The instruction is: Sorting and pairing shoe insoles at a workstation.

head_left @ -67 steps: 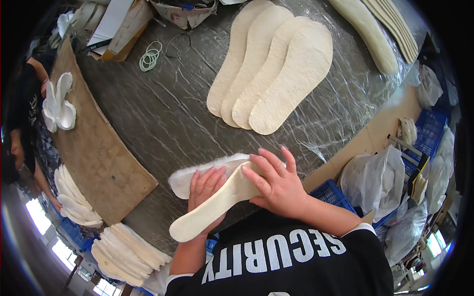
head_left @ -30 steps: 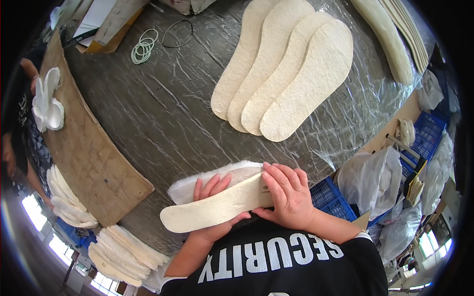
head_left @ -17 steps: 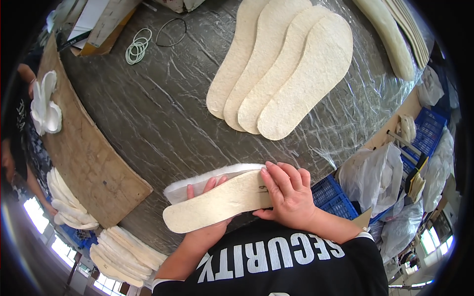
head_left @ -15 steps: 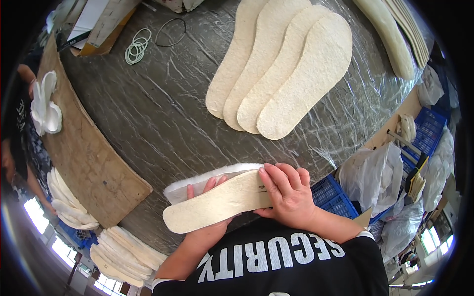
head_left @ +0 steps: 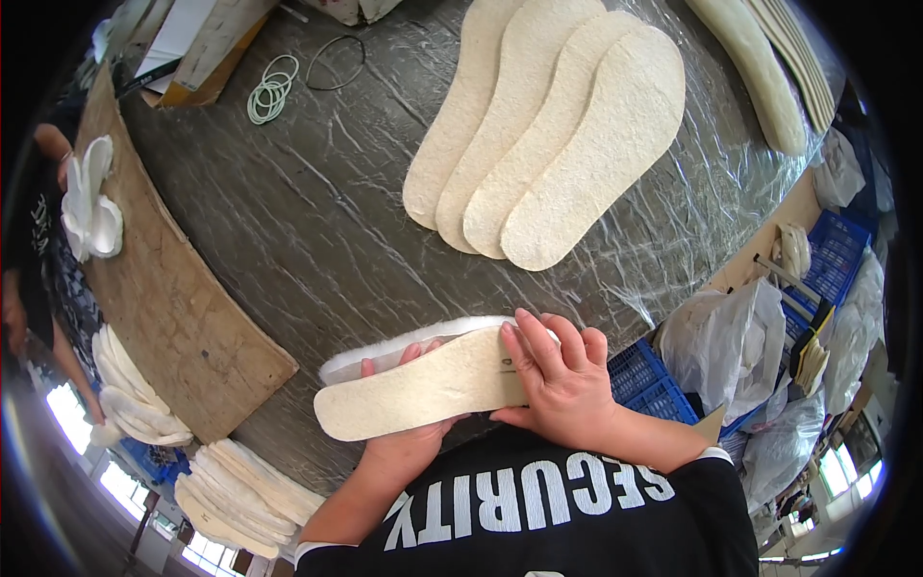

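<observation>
A cream felt insole [head_left: 413, 392] lies across both hands near my body, its underside turned up and a small dark mark near its right end. My left hand [head_left: 409, 444] supports it from below, with fingertips showing between it and a second insole with white fleece edging [head_left: 423, 335] just behind. My right hand [head_left: 567, 385] is closed over the right ends of both insoles, thumb on the near side. Farther off on the table, several cream insoles [head_left: 596, 144] lie fanned in an overlapping row.
Pale green rubber bands [head_left: 271, 91] and a dark loop [head_left: 336, 62] lie at far left on the dark plastic-covered table [head_left: 317, 192]. A brown board [head_left: 183, 288] edges the left. Insole piles [head_left: 240, 495], a co-worker's arm [head_left: 72, 370], blue crates [head_left: 654, 385] and plastic bags [head_left: 721, 337] surround it.
The cream insole's left end has risen toward the fleece-edged one, narrowing the gap. Less of my left fingers shows between them. My right hand keeps its hold, its fingers slightly shifted.
</observation>
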The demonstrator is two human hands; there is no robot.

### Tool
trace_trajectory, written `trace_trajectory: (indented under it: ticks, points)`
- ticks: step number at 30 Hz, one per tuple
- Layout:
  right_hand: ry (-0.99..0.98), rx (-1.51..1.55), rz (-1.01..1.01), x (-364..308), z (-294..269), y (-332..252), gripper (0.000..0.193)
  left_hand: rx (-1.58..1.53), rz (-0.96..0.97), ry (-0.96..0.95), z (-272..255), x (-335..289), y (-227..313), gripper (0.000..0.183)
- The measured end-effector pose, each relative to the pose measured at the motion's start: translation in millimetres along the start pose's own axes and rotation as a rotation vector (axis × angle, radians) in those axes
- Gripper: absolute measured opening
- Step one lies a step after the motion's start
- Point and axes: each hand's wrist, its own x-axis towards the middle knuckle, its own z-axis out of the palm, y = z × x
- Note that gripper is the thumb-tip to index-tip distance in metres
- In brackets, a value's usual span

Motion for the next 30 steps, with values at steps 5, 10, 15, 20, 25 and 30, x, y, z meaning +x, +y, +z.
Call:
trace_trajectory:
  ticks: [5,10,15,20,25,30]
  points:
    - [0.011,0.097,-0.186,12,-4,-6,0.080,0.078,-0.002,-0.010,3,-1,1,0.067]
    - [-0.010,0.174,-0.256,19,12,-5,0.070,-0.039,-0.003,0.020,15,-5,-4,0.061]
    - [0.034,0.239,-0.223,14,19,-5,0.065,0.005,0.041,0.027,15,-7,-12,0.055]
    - [0.031,0.232,-0.194,14,20,-6,0.065,0.065,0.056,0.048,12,-8,-14,0.051]
    - [0.011,0.221,-0.181,16,20,-7,0.064,0.253,0.173,0.041,1,-7,-22,0.049]
    - [0.025,0.198,-0.194,17,21,-7,0.067,0.282,0.248,0.069,-10,-3,-25,0.049]
